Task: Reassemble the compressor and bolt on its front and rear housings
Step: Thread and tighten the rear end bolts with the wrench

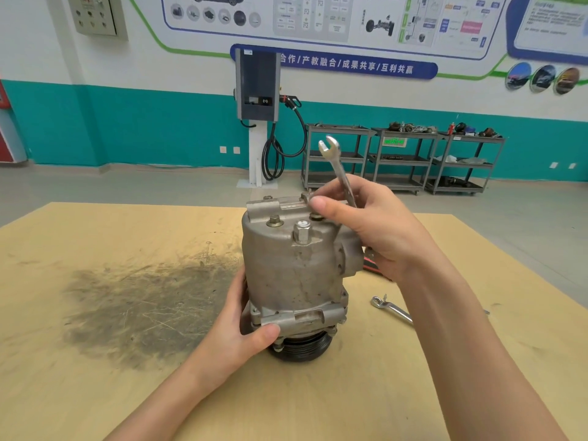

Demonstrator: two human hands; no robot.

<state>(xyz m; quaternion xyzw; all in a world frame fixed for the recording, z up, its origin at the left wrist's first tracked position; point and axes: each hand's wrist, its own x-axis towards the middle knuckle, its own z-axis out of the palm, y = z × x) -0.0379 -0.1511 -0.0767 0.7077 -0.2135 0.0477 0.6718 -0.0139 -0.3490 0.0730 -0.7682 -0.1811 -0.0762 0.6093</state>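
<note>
Nearest, left hand [246, 337] at lower centre, fingers wrapped round base of compressor [297, 275], thumb on lower flange. Compressor upright mid-frame on table [95, 361], black pulley [300, 346] down, bolts [274, 221] on top housing. Right hand [366, 229] over top right edge, fingers grasping wrench [339, 168], open end up. Dark smudge [143, 310] on table, left. Second wrench [392, 308] on table right, partly behind right forearm. Red-black object behind right hand, mostly hidden. Far: charger [257, 87], carts [404, 157] against wall.
</note>
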